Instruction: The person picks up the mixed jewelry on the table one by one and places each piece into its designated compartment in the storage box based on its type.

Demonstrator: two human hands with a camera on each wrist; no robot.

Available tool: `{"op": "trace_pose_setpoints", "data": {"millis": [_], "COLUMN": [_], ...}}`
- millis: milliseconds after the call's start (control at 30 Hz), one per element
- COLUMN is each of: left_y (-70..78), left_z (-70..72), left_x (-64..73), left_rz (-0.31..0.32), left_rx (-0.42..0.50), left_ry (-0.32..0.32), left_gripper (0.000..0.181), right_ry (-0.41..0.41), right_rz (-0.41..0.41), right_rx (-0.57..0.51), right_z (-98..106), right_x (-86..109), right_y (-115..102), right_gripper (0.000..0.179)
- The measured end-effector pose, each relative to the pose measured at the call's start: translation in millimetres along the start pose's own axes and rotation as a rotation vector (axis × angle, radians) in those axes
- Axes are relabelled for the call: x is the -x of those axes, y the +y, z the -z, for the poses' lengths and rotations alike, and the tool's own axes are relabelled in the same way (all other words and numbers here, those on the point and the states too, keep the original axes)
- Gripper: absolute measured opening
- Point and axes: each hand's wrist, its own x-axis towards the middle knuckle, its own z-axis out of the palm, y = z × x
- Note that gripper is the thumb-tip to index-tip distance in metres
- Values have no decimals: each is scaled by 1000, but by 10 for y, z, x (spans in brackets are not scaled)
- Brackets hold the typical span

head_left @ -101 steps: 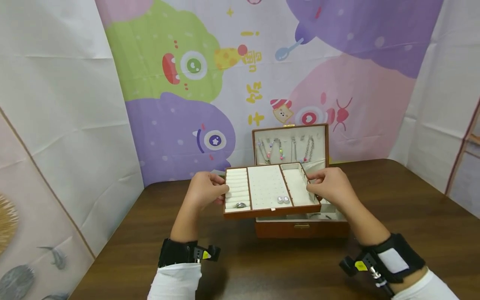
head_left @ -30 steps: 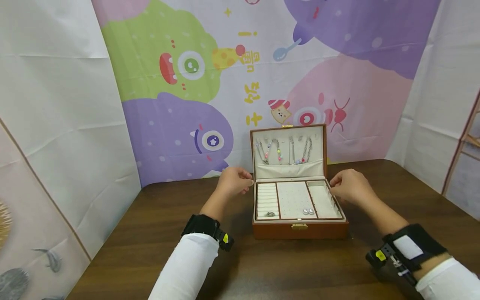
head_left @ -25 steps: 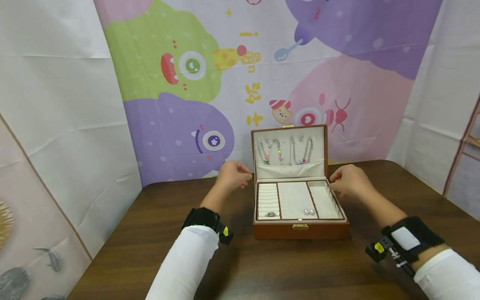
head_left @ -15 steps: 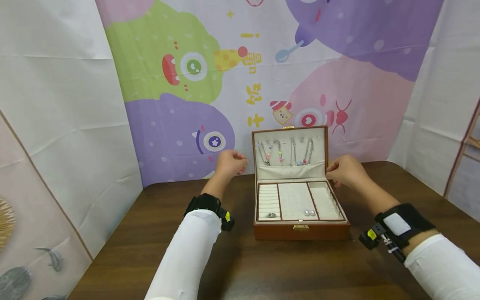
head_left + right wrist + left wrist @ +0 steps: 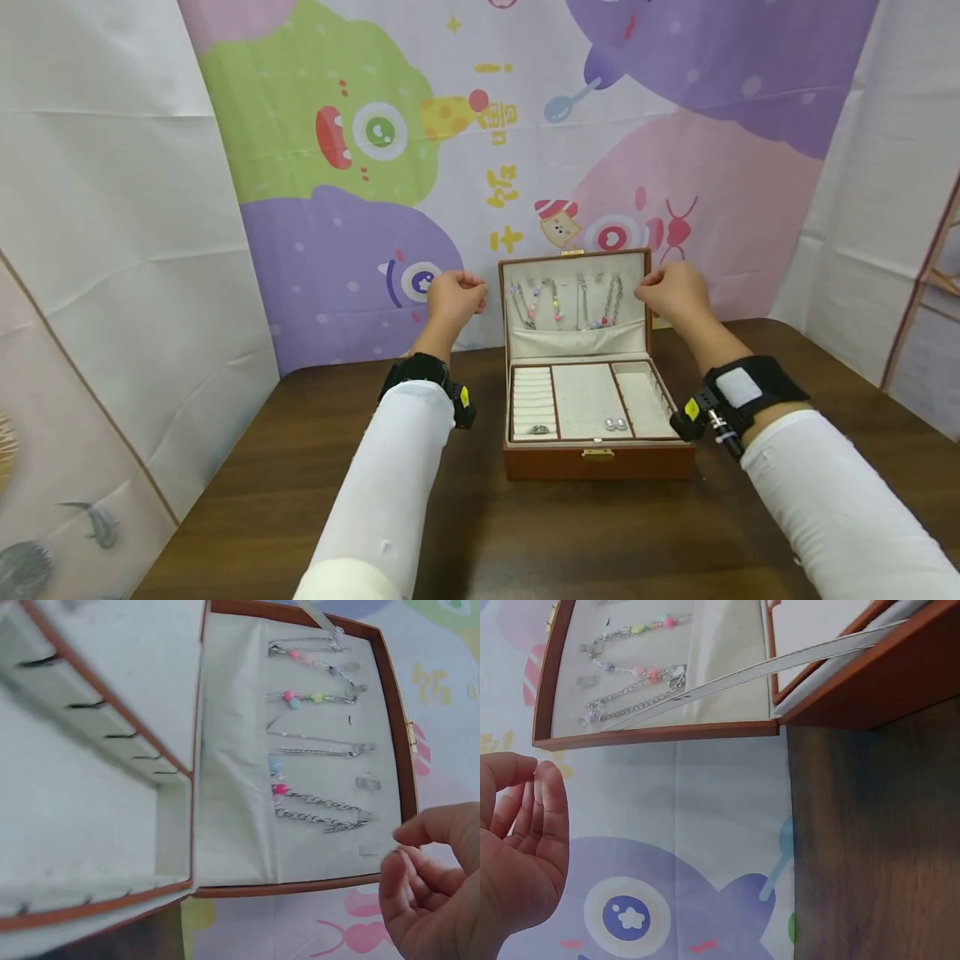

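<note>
A brown jewelry box [image 5: 637, 465] stands on the table, its lid [image 5: 577, 343] raised. Necklaces [image 5: 613, 300] and beaded chains hang inside the lid. The cream tray [image 5: 583, 392] sits level in the box, bearing a ring [image 5: 539, 430] on the roll section and two pearl earrings [image 5: 615, 424]. Left of the lid, my left hand [image 5: 455, 302] is in the air with loosely curled fingers, holding nothing; the left wrist view shows it apart from the lid edge. My right hand [image 5: 677, 296] is by the lid's upper right edge; its thumb and forefinger [image 5: 424, 825] pinch nothing, and contact is unclear.
The brown wooden table [image 5: 337, 467] extends around the box. Behind it hangs a cartoon backdrop [image 5: 360, 242], close to the raised lid. A ribbon strap [image 5: 765, 669] links lid and box on the left side.
The tray, earlier held above the box by both hands, now lies in it. Both hands have let go and risen from the tray's sides to beside the lid.
</note>
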Motion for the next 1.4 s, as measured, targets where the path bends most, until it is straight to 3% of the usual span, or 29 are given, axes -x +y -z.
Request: {"op": "trace_pose_setpoints", "data": {"millis": [167, 267, 433, 700, 800, 967, 1100, 1200, 1400], "left_y": [-19, -24, 35, 178, 192, 197, 225, 237, 208], "left_z": [-6, -42, -132, -229, -225, -166, -99, -45, 18], "left_x": [-53, -88, -129, -111, -75, -27, 8, 42, 189], "left_rz": [-7, 9, 69, 81, 73, 65, 40, 45, 113], "left_rx": [-71, 0, 186, 227, 224, 240, 251, 301, 379], "left_ry": [-10, -51, -139, -273, -260, -159, -120, -119, -132], "left_gripper": [17, 25, 42, 53, 47, 35, 27, 24, 16], "right_ry": [181, 225, 158, 41, 46, 137, 177, 177, 102], "right_rz": [-18, -42, -101, -100, -98, -81, -31, 5, 55], "right_rx": [-63, -126, -219, -275, -264, -239, -236, -259, -411], "right_z": [-32, -57, -68, -37, -35, 9, 98, 175, 274], "right_x": [-88, -158, -238, -230, -212, -161, -107, -38, 171], "right_y": [-142, -203, -193, -140, -114, -75, -15, 28, 108], "right_gripper": [31, 41, 59, 57, 56, 47, 40, 36, 26]}}
